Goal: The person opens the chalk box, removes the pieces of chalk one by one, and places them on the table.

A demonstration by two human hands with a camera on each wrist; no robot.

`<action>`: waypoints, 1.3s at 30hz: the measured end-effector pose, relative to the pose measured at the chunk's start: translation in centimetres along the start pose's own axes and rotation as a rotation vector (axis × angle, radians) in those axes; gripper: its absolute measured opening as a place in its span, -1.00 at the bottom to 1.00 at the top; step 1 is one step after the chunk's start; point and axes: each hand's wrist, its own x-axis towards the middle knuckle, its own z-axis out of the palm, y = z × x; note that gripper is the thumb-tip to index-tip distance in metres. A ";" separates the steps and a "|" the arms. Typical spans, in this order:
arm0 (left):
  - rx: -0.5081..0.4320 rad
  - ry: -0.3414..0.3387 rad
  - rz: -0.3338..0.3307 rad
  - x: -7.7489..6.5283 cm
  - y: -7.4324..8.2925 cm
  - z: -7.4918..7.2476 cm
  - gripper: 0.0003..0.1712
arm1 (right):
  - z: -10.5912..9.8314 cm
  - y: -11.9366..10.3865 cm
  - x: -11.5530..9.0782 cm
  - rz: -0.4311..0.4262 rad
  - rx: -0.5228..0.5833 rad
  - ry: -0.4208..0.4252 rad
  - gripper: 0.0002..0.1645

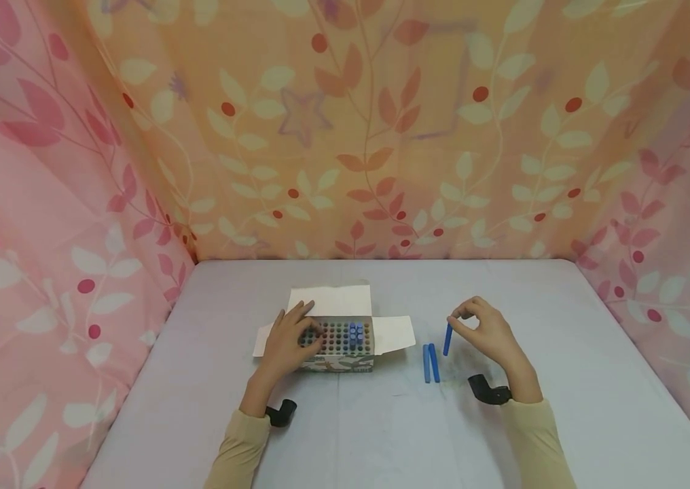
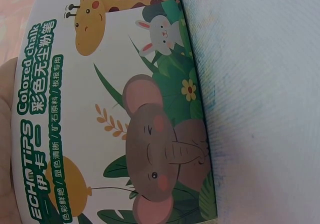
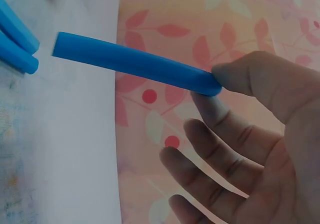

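My right hand (image 1: 488, 333) pinches one end of a blue chalk stick (image 3: 132, 64) between thumb and index finger. In the head view that chalk (image 1: 447, 339) hangs down above the table, its lower end free. Two more blue chalk sticks (image 1: 430, 363) lie side by side just left of it. My left hand (image 1: 286, 343) rests over the left part of an open chalk box (image 1: 345, 363), fingers loosely bent and spread. Inside the box is a grid of holes, with several blue chalk ends standing up near its right side. The left wrist view shows the printed box front (image 2: 115, 109).
The box lid (image 1: 333, 299) is folded back, and a side flap (image 1: 394, 334) sticks out to the right. A white cloth covers the table (image 1: 382, 435), with faint chalk marks near the sticks. Patterned curtains (image 1: 369, 136) hang behind and at both sides.
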 end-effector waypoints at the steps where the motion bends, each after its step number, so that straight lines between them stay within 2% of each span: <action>1: -0.001 0.003 0.003 0.0 0.0 0.0 -0.89 | 0.1 0.1 0.0 0.008 -0.006 -0.020 -0.80; 7: -0.006 0.028 0.019 -0.1 0.2 0.0 -0.88 | 0.7 0.9 -0.1 0.047 -0.019 -0.119 -0.80; 10: -0.004 0.019 0.011 -0.1 0.2 0.0 -0.88 | 1.0 1.2 -0.1 0.058 -0.031 -0.156 -0.80; 23: -0.009 -0.009 -0.008 0.0 0.2 -0.2 -0.89 | 2.5 1.9 0.1 0.044 -0.071 -0.245 -0.81; 29: -0.011 -0.010 -0.012 0.0 0.1 -0.2 -0.90 | 3.3 2.4 0.2 0.072 -0.088 -0.248 -0.78; 39: -0.009 0.004 0.002 0.1 -0.1 0.0 -0.91 | 4.3 3.2 0.2 0.013 -0.156 -0.221 -0.79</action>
